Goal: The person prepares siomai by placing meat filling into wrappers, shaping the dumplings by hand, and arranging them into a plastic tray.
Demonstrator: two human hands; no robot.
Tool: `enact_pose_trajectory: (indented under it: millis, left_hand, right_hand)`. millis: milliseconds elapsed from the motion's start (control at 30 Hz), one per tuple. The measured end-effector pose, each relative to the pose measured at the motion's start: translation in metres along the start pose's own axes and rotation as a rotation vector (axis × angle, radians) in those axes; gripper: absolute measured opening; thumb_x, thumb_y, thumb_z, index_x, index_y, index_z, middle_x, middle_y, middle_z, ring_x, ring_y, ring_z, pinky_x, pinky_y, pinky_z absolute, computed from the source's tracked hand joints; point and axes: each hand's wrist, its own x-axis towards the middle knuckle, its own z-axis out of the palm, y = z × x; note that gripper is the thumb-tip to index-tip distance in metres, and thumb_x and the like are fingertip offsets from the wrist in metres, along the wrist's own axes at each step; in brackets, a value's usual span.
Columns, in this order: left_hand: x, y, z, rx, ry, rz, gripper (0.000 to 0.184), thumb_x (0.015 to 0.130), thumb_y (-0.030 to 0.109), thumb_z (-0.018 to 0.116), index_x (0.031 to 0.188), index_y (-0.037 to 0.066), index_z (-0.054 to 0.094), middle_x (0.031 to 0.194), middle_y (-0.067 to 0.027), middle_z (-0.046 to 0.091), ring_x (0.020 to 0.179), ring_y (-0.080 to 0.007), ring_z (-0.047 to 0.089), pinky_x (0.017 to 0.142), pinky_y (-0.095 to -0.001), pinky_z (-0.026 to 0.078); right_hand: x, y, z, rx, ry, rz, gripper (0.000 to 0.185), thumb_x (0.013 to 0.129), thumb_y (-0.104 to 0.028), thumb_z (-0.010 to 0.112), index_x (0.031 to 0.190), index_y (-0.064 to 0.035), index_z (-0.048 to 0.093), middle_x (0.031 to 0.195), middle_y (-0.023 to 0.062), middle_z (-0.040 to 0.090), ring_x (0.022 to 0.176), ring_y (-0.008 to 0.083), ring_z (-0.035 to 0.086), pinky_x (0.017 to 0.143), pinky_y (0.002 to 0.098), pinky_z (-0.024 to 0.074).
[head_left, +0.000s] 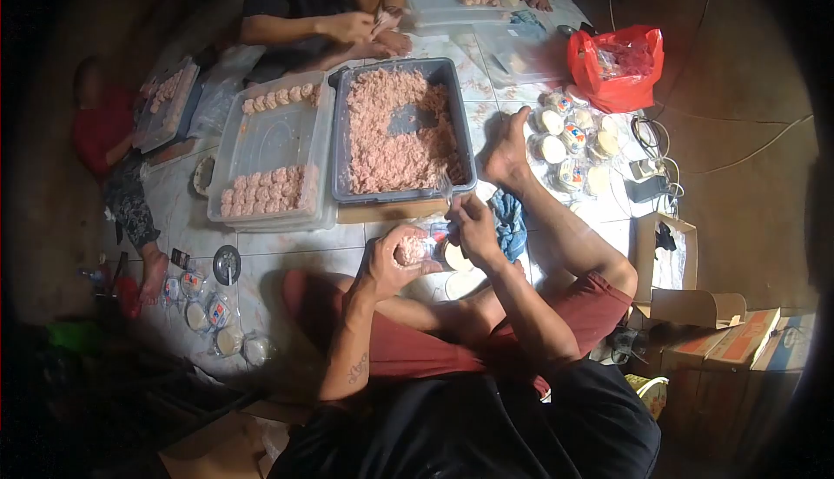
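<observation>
Left hand [391, 264]: fingers curled round the meat ball [412, 251], centre of frame.
Right hand [474, 229]: fingers closed on the fork [445, 186], tines by the tub's [401, 197] near rim.
Left forearm [352, 340]: rises steeply.
Right forearm [534, 310]: slants up-left.

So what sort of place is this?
Probably a home-style food workshop: a grey tub of pinkish mince, a clear tray of shaped portions, and pale discs on floor tiles.

Tub [404, 196] before the person [469, 427], mixture [391, 162] in it | tray [274, 140] left of tub, portions [265, 191] at its near and far ends | bag [621, 92] to the right, behind packs [551, 123]
</observation>
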Motion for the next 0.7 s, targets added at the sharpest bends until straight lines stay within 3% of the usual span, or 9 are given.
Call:
enact_pose_trajectory:
  millis: [133,167,233,300,333,367,433,567,700]
  left_hand:
    - [0.001,0.007,-0.006,0.055,0.014,0.038,0.057,0.068,0.029,0.094,0.109,0.003,0.064,0.089,-0.0104,0.070,0.083,-0.0169,0.066,0.077,-0.0320,0.055]
    - [0.000,-0.003,-0.006,0.056,0.021,0.058,0.051,0.069,0.028,0.094,0.103,0.004,0.065,0.085,-0.0059,0.068,0.078,-0.0127,0.063,0.074,-0.0298,0.053]
    - [-0.002,-0.011,-0.002,0.055,0.024,0.064,0.046,0.070,0.027,0.094,0.097,0.004,0.065,0.081,-0.0014,0.066,0.074,-0.0086,0.059,0.070,-0.0276,0.052]
    - [0.006,-0.008,0.001,0.126,-0.012,-0.157,0.040,0.073,0.026,0.091,0.097,0.004,0.068,0.084,-0.0091,0.070,0.077,-0.0169,0.066,0.072,-0.0340,0.054]
    - [0.011,0.006,0.005,0.076,0.048,0.107,0.037,0.076,0.026,0.089,0.099,0.004,0.068,0.083,-0.0110,0.072,0.075,-0.0182,0.067,0.067,-0.0365,0.053]
    - [0.015,0.011,0.005,0.074,0.048,0.101,0.037,0.076,0.026,0.089,0.099,0.004,0.068,0.083,-0.0110,0.072,0.075,-0.0182,0.067,0.067,-0.0365,0.053]
    - [0.020,0.016,0.007,0.230,-0.070,-0.116,0.038,0.076,0.026,0.088,0.100,0.004,0.069,0.087,-0.0136,0.073,0.077,-0.0197,0.069,0.067,-0.0373,0.053]
    - [0.016,0.011,0.003,0.204,-0.003,-0.026,0.039,0.076,0.027,0.089,0.100,0.003,0.068,0.090,-0.0131,0.072,0.080,-0.0176,0.068,0.074,-0.0323,0.054]
    - [0.007,0.008,0.000,-0.047,0.105,0.026,0.040,0.075,0.026,0.090,0.099,0.004,0.067,0.088,-0.0073,0.071,0.081,-0.0115,0.064,0.074,-0.0306,0.053]
  right_hand:
    - [-0.022,0.035,-0.020,0.130,0.021,0.280,0.006,0.101,-0.008,0.054,0.097,-0.0035,0.051,0.074,0.0026,0.055,0.050,0.0088,0.046,0.040,0.0254,0.0378]
    - [-0.040,0.031,-0.022,0.155,0.055,0.327,0.005,0.101,-0.008,0.054,0.099,-0.0039,0.051,0.075,0.0026,0.054,0.049,0.0083,0.045,0.040,0.0247,0.0369]
    - [-0.065,0.005,-0.023,0.093,-0.007,0.269,0.009,0.101,-0.009,0.055,0.098,-0.0017,0.053,0.078,0.0041,0.055,0.057,0.0116,0.051,0.047,0.0285,0.0429]
    - [-0.089,-0.030,-0.012,-0.425,-0.043,-0.292,0.008,0.099,-0.006,0.056,0.099,0.0020,0.057,0.081,0.0099,0.057,0.067,0.0219,0.058,0.059,0.0359,0.0479]
    - [-0.099,-0.052,-0.007,-0.569,-0.077,-0.423,0.007,0.096,-0.003,0.056,0.100,0.0031,0.058,0.083,0.0133,0.058,0.072,0.0278,0.059,0.064,0.0392,0.0479]
    - [-0.103,-0.066,-0.005,-0.715,-0.113,-0.558,0.009,0.093,0.001,0.057,0.100,0.0042,0.060,0.085,0.0167,0.059,0.077,0.0337,0.060,0.069,0.0424,0.0479]
    - [-0.108,-0.066,-0.012,-0.773,-0.162,-0.550,0.013,0.087,0.004,0.060,0.100,0.0025,0.062,0.086,0.0205,0.058,0.081,0.0397,0.059,0.068,0.0446,0.0467]
    - [-0.104,-0.083,-0.031,-0.771,0.023,-0.474,0.006,0.088,0.003,0.066,0.094,0.0022,0.066,0.081,0.0141,0.060,0.071,0.0271,0.062,0.065,0.0363,0.0493]
    - [-0.055,-0.051,-0.050,-0.790,0.192,-0.495,0.004,0.091,-0.002,0.064,0.093,0.0015,0.064,0.084,0.0172,0.064,0.073,0.0309,0.063,0.066,0.0390,0.0498]
